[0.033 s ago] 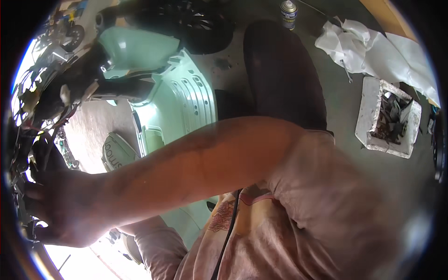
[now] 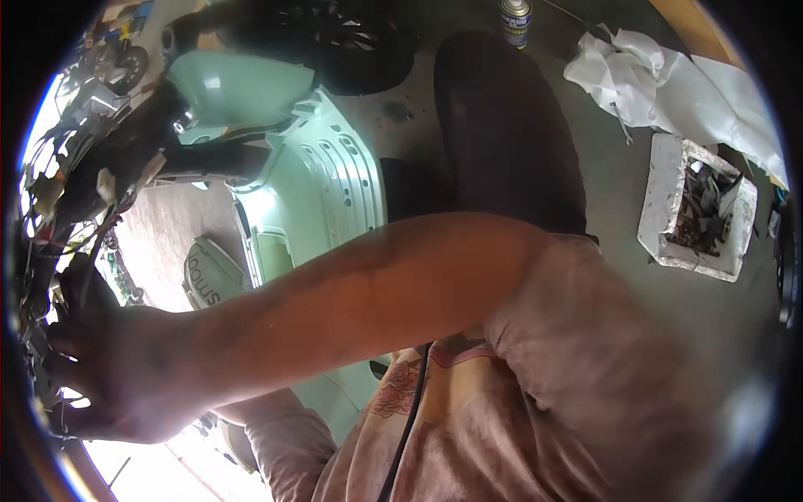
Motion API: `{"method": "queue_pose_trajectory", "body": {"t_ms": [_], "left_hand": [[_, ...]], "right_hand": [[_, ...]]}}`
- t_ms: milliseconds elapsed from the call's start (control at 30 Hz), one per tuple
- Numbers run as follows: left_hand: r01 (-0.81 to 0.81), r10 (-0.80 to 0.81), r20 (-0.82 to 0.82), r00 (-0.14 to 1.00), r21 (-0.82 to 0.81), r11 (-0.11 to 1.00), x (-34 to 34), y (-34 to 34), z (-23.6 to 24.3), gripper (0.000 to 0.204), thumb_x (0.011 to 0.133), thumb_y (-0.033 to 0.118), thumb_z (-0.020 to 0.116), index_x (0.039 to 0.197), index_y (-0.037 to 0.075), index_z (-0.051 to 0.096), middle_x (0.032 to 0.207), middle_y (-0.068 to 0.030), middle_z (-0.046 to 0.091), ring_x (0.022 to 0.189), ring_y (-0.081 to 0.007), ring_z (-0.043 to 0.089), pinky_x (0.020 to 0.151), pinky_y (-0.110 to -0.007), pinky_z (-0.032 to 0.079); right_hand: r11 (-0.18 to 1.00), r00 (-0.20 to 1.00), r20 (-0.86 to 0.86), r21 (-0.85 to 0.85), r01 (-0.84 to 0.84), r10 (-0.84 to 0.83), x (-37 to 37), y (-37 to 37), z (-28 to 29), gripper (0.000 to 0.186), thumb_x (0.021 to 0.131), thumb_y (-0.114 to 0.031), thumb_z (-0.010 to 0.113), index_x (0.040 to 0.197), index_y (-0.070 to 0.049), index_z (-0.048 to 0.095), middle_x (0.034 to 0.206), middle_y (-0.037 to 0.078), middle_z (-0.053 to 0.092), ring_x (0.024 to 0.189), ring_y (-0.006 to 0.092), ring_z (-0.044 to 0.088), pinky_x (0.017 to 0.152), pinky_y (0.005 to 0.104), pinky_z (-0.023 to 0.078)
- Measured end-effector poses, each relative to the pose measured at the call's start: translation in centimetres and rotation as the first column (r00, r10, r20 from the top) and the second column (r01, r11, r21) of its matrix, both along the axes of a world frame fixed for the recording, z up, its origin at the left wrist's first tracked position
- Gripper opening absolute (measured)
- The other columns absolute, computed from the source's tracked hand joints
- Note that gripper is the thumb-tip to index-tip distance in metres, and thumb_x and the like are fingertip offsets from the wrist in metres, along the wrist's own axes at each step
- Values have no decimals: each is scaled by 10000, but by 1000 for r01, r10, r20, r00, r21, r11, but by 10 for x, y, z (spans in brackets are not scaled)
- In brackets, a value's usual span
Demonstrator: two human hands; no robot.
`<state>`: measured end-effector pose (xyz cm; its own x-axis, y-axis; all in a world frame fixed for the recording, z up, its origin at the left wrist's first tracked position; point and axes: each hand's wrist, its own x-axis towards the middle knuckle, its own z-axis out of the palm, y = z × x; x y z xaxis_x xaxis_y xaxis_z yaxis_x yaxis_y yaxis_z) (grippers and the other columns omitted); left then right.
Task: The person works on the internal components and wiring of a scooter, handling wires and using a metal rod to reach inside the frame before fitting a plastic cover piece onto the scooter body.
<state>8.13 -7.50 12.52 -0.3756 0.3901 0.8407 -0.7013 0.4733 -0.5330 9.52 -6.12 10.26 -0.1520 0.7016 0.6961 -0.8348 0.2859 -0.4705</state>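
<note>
The wiring loom (image 2: 52,251), a tangle of dark cables and pale connectors, hung at the far left edge of the head view, beside the stripped front of a pale green scooter (image 2: 335,184). The right hand (image 2: 113,381) had reached across the body and lay with its fingers (image 2: 63,343) pushed in among the lowest wires. Whether they were pinched on a cable or merely resting against the bundle could not be told, since glare and the rim's blur hid the tips. The left hand was hidden under the right forearm, with only its pinkish sleeve (image 2: 284,439) showing. Working in such a tangle probably called for parting one lead at a time, holding a connector by its housing rather than the wire, and keeping the loom from pulling taut against the frame. Below the footboard lay an oval green panel (image 2: 213,272) bearing dark lettering along its edge. A black tyre (image 2: 351,42) sat at the top, and the person's dark-trousered knee (image 2: 502,134) rose beside it. Farther out on the grey floor (image 2: 611,184) stood a spray can (image 2: 514,21) with a blue and yellow label. Crumpled white sheeting (image 2: 661,75) lay to its right, and beneath that a square white foam box (image 2: 661,209) held dark metal bits.
</note>
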Motion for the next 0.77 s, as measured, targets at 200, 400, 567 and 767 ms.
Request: {"method": "queue_pose_trajectory", "body": {"t_ms": [200,400,567,767], "left_hand": [[-531,563,-113,818,-524,666,-3,-50,19,332,842,322,576,593,104,546,512,-28,531,379,-165,512,358,-282,455],[-642,695,-550,462,-749,-165,-9,-91,32,289,886,280,536,667,92,512,543,-32,510,379,-150,501,369,-267,453],[-599,624,-659,421,-718,-354,-12,-106,33,254,922,244,502,728,82,483,568,-36,492,380,-138,492,378,-256,452],[-601,579,-698,421,-693,-398,-8,-116,17,172,951,210,480,860,68,445,612,-46,471,397,-130,499,386,-250,455]], "right_hand": [[809,800,236,81,-583,552,12,7,-54,466,851,-354,547,1190,-45,463,1180,184,443,1153,330,429,954,422,385],[619,604,286,45,-784,744,23,46,-62,313,962,-343,319,1198,-183,448,1297,149,423,1278,310,348,1060,417,306],[685,624,549,122,-718,556,28,33,-74,197,942,-275,333,1032,-168,473,1020,54,495,1049,192,440,960,346,317],[318,369,834,248,-915,410,53,50,-97,397,920,-346,434,1242,-117,471,1170,83,607,1306,56,362,1107,279,242]]}}
